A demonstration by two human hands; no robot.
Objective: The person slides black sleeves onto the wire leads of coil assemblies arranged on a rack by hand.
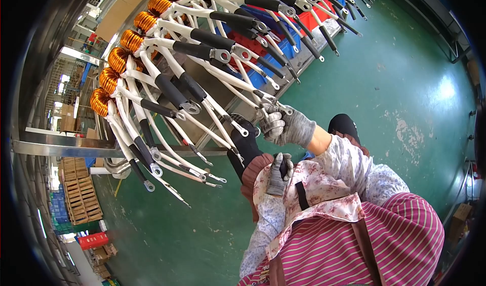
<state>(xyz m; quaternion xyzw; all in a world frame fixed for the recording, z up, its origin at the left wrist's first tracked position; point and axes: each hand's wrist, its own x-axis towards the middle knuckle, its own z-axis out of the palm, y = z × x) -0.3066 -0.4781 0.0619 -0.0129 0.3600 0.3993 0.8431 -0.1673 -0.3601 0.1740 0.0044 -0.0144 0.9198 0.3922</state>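
Observation:
My right hand (292, 127), in a grey knitted glove, has its fingers curled around the lower end of a white cable (243, 85). Metal ring lugs show just above the fingers. My left hand (279, 174), gloved alike, rests close to the flowered apron (324, 177) with its fingers curled in. Whether anything is inside it is hidden. Above both hands hangs a row of copper-wound ring coils (131, 40). White leads with black sleeves (169, 90) and ring lugs (221, 56) fan out from them toward me.
A metal rail (66, 148) runs along the left under the coils. Red bins (316, 18) and blue bins (263, 73) stand behind the leads. Wooden pallets (81, 195) and a red box (93, 240) lie at the left on the green floor (167, 235).

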